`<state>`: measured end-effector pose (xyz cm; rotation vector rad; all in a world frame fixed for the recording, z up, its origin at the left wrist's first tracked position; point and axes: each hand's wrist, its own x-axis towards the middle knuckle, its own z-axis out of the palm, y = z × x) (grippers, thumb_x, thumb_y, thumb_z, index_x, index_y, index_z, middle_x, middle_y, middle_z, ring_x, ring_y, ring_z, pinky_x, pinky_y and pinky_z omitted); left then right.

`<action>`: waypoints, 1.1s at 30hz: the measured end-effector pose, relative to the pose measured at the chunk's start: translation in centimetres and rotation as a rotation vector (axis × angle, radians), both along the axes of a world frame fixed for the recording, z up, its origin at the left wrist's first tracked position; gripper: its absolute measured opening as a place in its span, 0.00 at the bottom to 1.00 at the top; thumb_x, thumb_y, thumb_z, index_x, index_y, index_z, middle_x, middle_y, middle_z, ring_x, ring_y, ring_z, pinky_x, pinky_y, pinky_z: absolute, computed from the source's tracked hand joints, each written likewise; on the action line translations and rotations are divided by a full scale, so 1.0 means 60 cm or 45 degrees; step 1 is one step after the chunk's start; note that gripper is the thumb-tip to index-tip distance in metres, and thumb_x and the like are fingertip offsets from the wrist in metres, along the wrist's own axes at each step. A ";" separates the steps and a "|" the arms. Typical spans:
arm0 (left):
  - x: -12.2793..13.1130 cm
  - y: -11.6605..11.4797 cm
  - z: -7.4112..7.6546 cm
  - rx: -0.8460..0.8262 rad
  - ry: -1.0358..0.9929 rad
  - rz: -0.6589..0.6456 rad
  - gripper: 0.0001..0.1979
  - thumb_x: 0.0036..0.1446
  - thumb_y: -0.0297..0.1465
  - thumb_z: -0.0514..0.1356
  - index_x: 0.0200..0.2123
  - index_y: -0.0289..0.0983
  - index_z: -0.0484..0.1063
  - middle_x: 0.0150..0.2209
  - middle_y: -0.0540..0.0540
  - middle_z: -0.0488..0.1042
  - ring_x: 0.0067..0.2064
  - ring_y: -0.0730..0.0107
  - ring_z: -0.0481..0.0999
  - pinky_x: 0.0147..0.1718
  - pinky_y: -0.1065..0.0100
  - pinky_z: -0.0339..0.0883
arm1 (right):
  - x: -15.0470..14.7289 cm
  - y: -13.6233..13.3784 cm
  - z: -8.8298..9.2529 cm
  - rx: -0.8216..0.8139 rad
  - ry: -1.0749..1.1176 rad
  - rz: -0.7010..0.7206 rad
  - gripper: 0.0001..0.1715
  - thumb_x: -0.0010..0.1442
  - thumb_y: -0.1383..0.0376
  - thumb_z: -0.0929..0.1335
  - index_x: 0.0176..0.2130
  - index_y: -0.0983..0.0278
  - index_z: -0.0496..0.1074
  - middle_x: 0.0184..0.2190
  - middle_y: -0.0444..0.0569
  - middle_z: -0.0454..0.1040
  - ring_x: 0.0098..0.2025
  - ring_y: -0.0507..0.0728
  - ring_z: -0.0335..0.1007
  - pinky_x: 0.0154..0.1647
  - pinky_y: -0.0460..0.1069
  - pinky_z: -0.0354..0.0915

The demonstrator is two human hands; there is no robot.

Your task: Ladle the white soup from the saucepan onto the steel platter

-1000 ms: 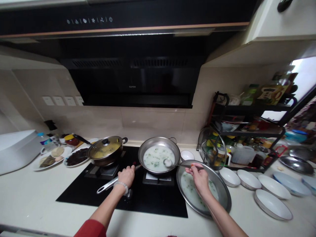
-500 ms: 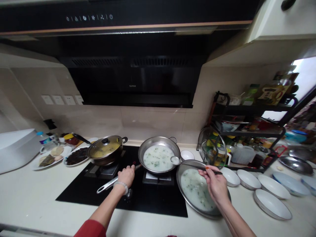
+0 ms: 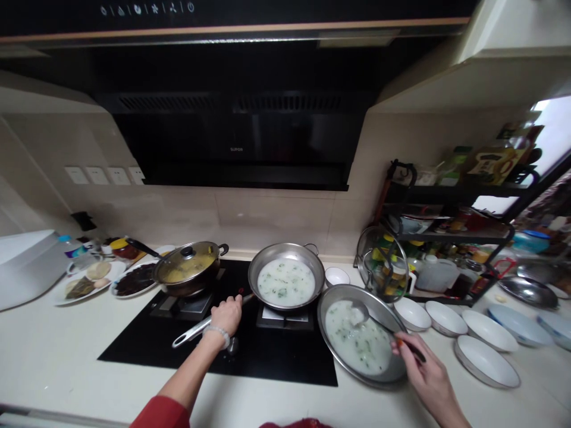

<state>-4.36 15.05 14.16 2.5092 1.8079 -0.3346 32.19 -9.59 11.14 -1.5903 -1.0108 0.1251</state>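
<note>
Person's L hand (image 3: 226, 315) wrapped mid-way round pan handle (image 3: 191, 334); R hand (image 3: 422, 356) gripping ladle (image 3: 362, 312) near handle end. Ladle bowl in soupy liquid (image 3: 357, 345), basin (image 3: 379, 306) ahead-left of R hand. Ladle prob. light, stiff, slippery if wet; best held at dry end. Pan (image 3: 286, 251) ahead-right of L hand, prob. heavy w/ liquid, sloshy; firm handle grip, keep level. Bowls (image 3: 487, 361) right of R hand, prob. fragile.

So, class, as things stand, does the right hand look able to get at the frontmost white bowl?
Probably yes: nothing visible stands between the right hand and the frontmost white bowl on the counter. But that hand holds the ladle, so it may need freeing first.
</note>
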 end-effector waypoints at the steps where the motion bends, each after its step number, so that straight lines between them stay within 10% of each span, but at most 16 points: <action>1: 0.000 0.000 0.000 -0.001 0.002 0.001 0.19 0.60 0.21 0.45 0.52 0.35 0.62 0.47 0.34 0.69 0.47 0.53 0.73 0.41 0.53 0.65 | -0.002 -0.005 -0.002 0.015 -0.108 0.052 0.13 0.48 0.56 0.70 0.33 0.60 0.75 0.27 0.51 0.76 0.27 0.57 0.74 0.30 0.51 0.72; 5: 0.000 0.000 0.000 -0.009 0.014 0.002 0.19 0.58 0.21 0.47 0.52 0.35 0.62 0.47 0.35 0.69 0.48 0.54 0.73 0.42 0.53 0.65 | -0.005 -0.009 -0.005 0.089 -0.262 0.096 0.10 0.52 0.59 0.68 0.34 0.61 0.75 0.27 0.50 0.75 0.28 0.56 0.74 0.31 0.49 0.72; 12: 0.000 0.001 0.000 -0.010 0.014 -0.005 0.20 0.58 0.21 0.46 0.53 0.35 0.61 0.48 0.35 0.69 0.48 0.53 0.73 0.42 0.52 0.66 | -0.012 0.043 0.029 0.229 0.433 -0.248 0.17 0.51 0.53 0.69 0.36 0.63 0.69 0.23 0.49 0.77 0.27 0.60 0.77 0.32 0.52 0.73; 18: 0.002 -0.003 0.007 -0.014 0.017 0.009 0.21 0.57 0.20 0.47 0.53 0.35 0.61 0.48 0.34 0.69 0.48 0.54 0.73 0.42 0.53 0.66 | -0.071 0.123 0.059 0.240 0.487 0.001 0.17 0.52 0.54 0.69 0.37 0.61 0.68 0.23 0.48 0.77 0.30 0.60 0.77 0.38 0.55 0.72; 33: -0.003 0.008 -0.016 0.044 -0.016 0.004 0.20 0.58 0.20 0.46 0.53 0.35 0.63 0.47 0.34 0.70 0.46 0.53 0.73 0.40 0.52 0.66 | -0.133 0.252 -0.013 0.016 0.340 0.315 0.16 0.55 0.53 0.64 0.36 0.62 0.68 0.25 0.48 0.76 0.28 0.59 0.76 0.35 0.54 0.71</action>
